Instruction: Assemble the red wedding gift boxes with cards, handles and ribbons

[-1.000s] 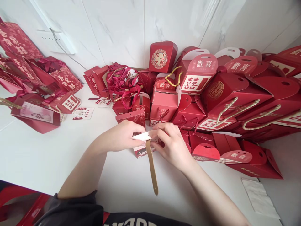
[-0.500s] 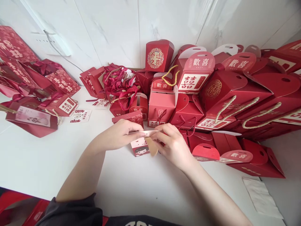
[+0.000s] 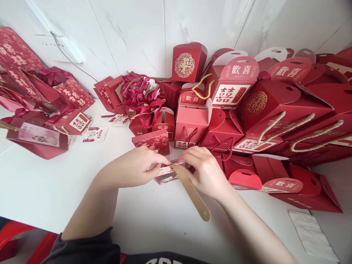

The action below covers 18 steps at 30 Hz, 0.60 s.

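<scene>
A small red and white gift box with a cartoon figure on its front stands on the white table, partly hidden by both hands. My left hand pinches its top edge from the left, thumb and fingers closed. From the right, my right hand is closed at the same edge, over the upper end of a gold-tan strap. The strap slants down toward me, its rounded end with a small hole hanging free. Whether its upper end passes through the box top is hidden by my fingers. Just behind stands a red patterned box.
Many red boxes with rope handles are piled along the wall at the right. Maroon ribbons lie heaped behind my hands. More finished-looking boxes stand at the left, beside printed cards. Folded white paper lies front right.
A long length of the gold-tan strap now hangs out toward me below the right hand; before, only a short blurred piece showed. Both hands have moved slightly down, and the camera view shifted a little.
</scene>
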Motion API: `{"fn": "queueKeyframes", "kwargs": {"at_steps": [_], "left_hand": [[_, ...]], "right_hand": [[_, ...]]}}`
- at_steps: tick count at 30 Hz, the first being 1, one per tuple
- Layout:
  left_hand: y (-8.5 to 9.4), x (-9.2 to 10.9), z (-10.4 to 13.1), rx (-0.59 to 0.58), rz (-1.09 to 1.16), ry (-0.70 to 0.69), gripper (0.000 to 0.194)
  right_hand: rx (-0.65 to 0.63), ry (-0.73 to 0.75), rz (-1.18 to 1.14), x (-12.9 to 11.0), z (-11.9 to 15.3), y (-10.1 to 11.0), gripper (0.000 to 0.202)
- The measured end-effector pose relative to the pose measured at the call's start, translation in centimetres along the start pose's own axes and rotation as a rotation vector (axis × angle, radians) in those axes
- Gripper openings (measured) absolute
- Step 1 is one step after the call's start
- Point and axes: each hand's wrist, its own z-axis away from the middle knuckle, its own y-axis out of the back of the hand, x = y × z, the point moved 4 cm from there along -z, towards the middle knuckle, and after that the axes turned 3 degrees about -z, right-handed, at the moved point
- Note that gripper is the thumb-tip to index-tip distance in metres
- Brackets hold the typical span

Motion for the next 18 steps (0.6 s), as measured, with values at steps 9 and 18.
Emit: {"fn": "queueKeyframes", "kwargs": {"at_steps": [9,18], "left_hand": [[-1.0,-0.6,-2.0,0.123,0.1,0.046,0.022],[-1.4,-0.3,-2.0,0.041,0.158,-0.058,0.02]], "right_hand": [[-0.011,-0.173,-0.065,0.1,0.1,-0.1,0.008],[-0.101,-0.146,-0.183,-0.8,0.7,0.8,0.01]]}}
